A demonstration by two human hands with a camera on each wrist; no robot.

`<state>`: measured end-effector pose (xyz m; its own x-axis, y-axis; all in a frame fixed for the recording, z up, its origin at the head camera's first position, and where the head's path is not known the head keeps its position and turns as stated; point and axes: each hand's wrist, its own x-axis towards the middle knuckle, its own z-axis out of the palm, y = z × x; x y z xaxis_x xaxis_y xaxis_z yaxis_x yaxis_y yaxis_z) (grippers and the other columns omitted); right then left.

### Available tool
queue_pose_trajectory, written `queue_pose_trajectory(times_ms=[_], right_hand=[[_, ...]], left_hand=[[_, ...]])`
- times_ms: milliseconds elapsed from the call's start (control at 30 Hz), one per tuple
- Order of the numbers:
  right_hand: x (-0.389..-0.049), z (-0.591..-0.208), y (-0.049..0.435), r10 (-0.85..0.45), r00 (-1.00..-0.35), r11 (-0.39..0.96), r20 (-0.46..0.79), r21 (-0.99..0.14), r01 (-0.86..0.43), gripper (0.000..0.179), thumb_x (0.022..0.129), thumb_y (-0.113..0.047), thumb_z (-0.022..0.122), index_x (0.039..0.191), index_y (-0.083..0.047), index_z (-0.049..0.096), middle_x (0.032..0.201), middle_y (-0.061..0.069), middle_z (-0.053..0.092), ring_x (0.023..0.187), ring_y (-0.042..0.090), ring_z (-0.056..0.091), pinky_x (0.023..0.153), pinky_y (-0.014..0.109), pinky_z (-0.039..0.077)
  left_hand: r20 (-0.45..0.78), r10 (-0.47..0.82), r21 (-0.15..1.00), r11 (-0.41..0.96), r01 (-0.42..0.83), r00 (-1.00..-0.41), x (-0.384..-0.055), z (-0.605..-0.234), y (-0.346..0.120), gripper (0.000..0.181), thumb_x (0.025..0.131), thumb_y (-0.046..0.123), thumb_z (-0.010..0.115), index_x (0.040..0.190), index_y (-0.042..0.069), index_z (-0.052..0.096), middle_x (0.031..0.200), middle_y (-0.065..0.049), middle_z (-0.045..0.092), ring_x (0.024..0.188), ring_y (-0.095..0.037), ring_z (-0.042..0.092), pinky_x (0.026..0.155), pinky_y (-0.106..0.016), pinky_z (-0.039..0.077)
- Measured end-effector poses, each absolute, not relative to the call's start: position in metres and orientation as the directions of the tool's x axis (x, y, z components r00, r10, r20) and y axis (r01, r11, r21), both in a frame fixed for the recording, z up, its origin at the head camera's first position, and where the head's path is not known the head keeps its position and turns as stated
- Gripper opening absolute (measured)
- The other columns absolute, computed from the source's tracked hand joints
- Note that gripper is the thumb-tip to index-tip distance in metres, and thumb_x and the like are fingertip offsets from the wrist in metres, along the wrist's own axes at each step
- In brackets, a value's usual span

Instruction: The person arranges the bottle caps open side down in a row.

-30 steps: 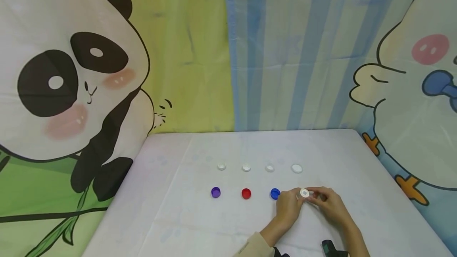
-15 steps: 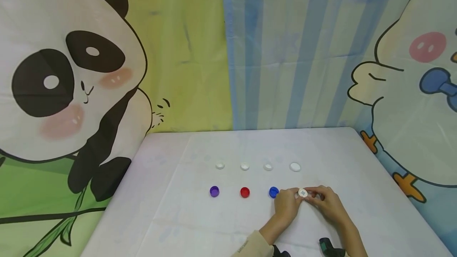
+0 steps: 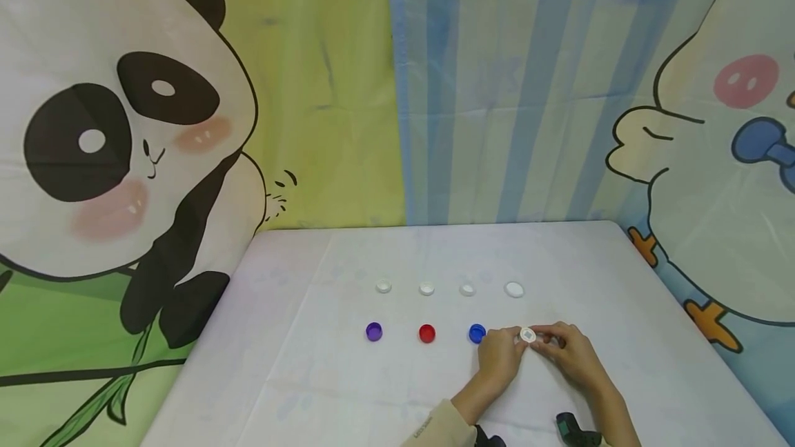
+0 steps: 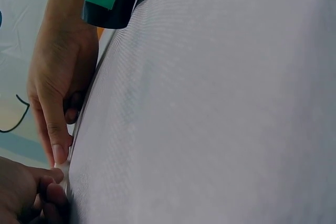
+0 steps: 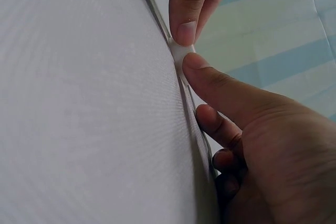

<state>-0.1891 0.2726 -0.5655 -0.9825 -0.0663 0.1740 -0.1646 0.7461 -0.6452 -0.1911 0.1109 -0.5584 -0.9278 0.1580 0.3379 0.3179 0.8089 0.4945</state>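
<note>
A small round white cap with a faint pattern on its upper face is held between both hands, low over the white tabletop. From its left side, my left hand pinches the edge with thumb and finger. My right hand pinches the opposite edge; its thumb lies against the white side in the right wrist view. A blue cap, partly overlapped by the left hand, sits just left of it. Farther left in that row are a red cap and a purple cap.
Behind, a row of several small white round pieces runs across the table, including a flat white disc at its right end. A dark device is at the right wrist. Printed curtains stand behind the table.
The head view has shifted slightly. Both hands keep hold of the white cap in the same place, and the caps on the table have not moved.
</note>
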Motion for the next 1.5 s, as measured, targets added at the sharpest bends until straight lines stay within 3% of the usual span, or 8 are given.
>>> queue_pose_trajectory(times_ms=[400,500,600,700,1067,1300,1400,1500], right_hand=[[-0.188,-0.556,0.273,-0.042,-0.998,0.689,0.036,-0.723,-0.055,0.059,0.072,-0.046,0.069,0.121,-0.017,0.052,0.077,0.002,0.045,0.064,0.01,0.039,0.056,0.025,0.032],[-0.187,-0.546,0.268,-0.054,-0.995,0.654,0.085,-0.75,-0.1,0.054,0.075,-0.04,0.07,0.119,-0.014,0.053,0.073,0.003,0.044,0.059,0.009,0.039,0.052,0.024,0.034],[-0.187,-0.534,0.256,-0.057,-0.99,0.639,0.131,-0.757,-0.137,0.047,0.076,-0.036,0.07,0.115,-0.014,0.057,0.071,0.003,0.043,0.057,0.009,0.037,0.05,0.024,0.033],[-0.19,-0.523,0.241,-0.072,-0.984,0.641,0.165,-0.748,-0.172,0.042,0.076,-0.035,0.07,0.111,-0.015,0.061,0.07,0.001,0.042,0.057,0.009,0.036,0.05,0.025,0.033],[-0.199,-0.521,0.199,-0.223,-0.958,0.713,0.182,-0.639,-0.288,0.029,0.072,-0.024,0.074,0.099,-0.017,0.068,0.069,-0.005,0.045,0.067,0.014,0.041,0.059,0.024,0.033],[-0.201,-0.528,0.193,-0.284,-0.932,0.734,0.226,-0.574,-0.363,0.029,0.069,-0.023,0.077,0.096,-0.014,0.069,0.067,-0.008,0.048,0.069,0.013,0.042,0.064,0.029,0.032],[-0.203,-0.53,0.19,-0.303,-0.922,0.736,0.242,-0.555,-0.387,0.029,0.069,-0.022,0.076,0.096,-0.013,0.069,0.067,-0.007,0.046,0.07,0.013,0.04,0.066,0.031,0.03],[-0.205,-0.533,0.187,-0.302,-0.925,0.744,0.231,-0.549,-0.38,0.028,0.069,-0.022,0.076,0.095,-0.014,0.069,0.066,-0.009,0.046,0.069,0.011,0.039,0.066,0.031,0.03]], left_hand=[[0.325,0.229,0.462,0.808,0.366,-0.918,-0.19,-0.548,0.099,0.029,0.077,0.036,0.069,0.099,0.017,0.069,0.081,0.005,0.069,0.067,-0.004,0.061,0.056,-0.017,0.046],[0.399,0.232,0.477,0.774,0.417,-0.887,-0.19,-0.533,0.088,0.024,0.077,0.032,0.069,0.095,0.017,0.071,0.061,0.01,0.063,0.049,0.004,0.049,0.049,-0.012,0.04],[0.458,0.195,0.493,0.756,0.43,-0.867,-0.193,-0.516,0.073,0.015,0.077,0.026,0.069,0.09,0.018,0.072,0.043,0.012,0.044,0.038,0.003,0.028,0.039,-0.012,0.027],[0.462,0.162,0.518,0.749,0.413,-0.872,-0.197,-0.501,0.059,0.012,0.077,0.021,0.068,0.088,0.019,0.071,0.04,0.012,0.032,0.036,0.002,0.022,0.034,-0.014,0.019],[0.223,0.168,0.648,0.711,0.275,-0.96,-0.204,-0.509,0.02,0.021,0.078,0.013,0.066,0.099,0.013,0.07,0.044,0.009,0.026,0.037,-0.003,0.025,0.034,-0.016,0.019],[0.168,0.231,0.649,0.706,0.284,-0.958,-0.203,-0.525,0.015,0.026,0.078,0.016,0.07,0.102,0.01,0.069,0.044,0.004,0.041,0.041,-0.006,0.03,0.039,-0.018,0.027],[0.189,0.23,0.618,0.728,0.297,-0.955,-0.204,-0.53,0.014,0.024,0.075,0.019,0.072,0.098,0.011,0.07,0.058,0.002,0.061,0.051,-0.006,0.048,0.047,-0.017,0.037],[0.198,0.224,0.587,0.753,0.298,-0.954,-0.203,-0.536,0.013,0.022,0.074,0.02,0.073,0.095,0.013,0.071,0.079,0.0,0.069,0.068,-0.01,0.06,0.056,-0.02,0.044]])
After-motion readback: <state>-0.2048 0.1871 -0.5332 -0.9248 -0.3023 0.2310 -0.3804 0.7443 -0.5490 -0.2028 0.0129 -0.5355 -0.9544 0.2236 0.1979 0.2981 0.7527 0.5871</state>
